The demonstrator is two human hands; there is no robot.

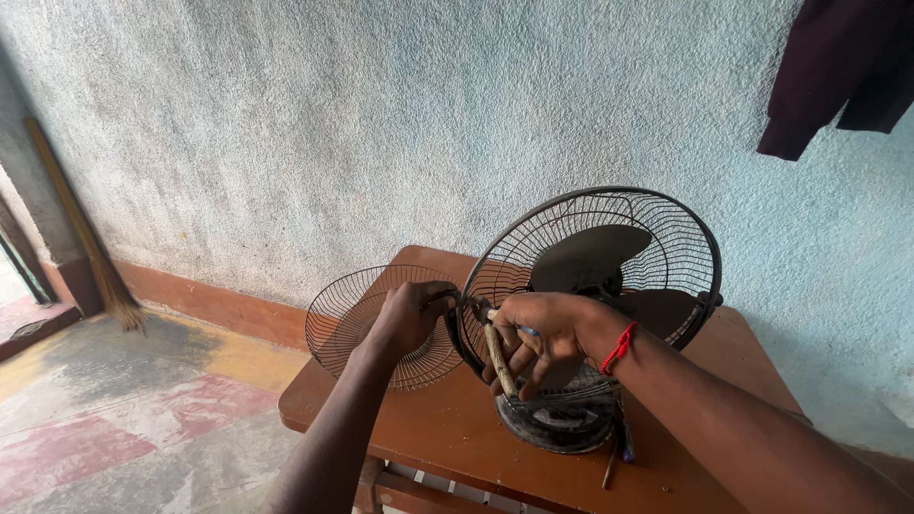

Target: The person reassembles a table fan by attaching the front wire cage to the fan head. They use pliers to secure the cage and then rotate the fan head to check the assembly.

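My left hand (411, 319) grips the dusty black wire fan's (595, 286) guard rim between my hands; my right hand (543, 333), closed, holds a worn wooden-handled screwdriver (499, 357) there; I judge I'm working the guard's fastening; next needs steady tip placement.

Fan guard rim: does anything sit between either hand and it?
Nothing visible does. The left hand already grips the fan guard rim, and the right hand, holding a screwdriver, rests against it.

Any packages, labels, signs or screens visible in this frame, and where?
None in view. Only a table fan, its loose front grille, a wooden table, a broom and dark clothing against a plain wall.
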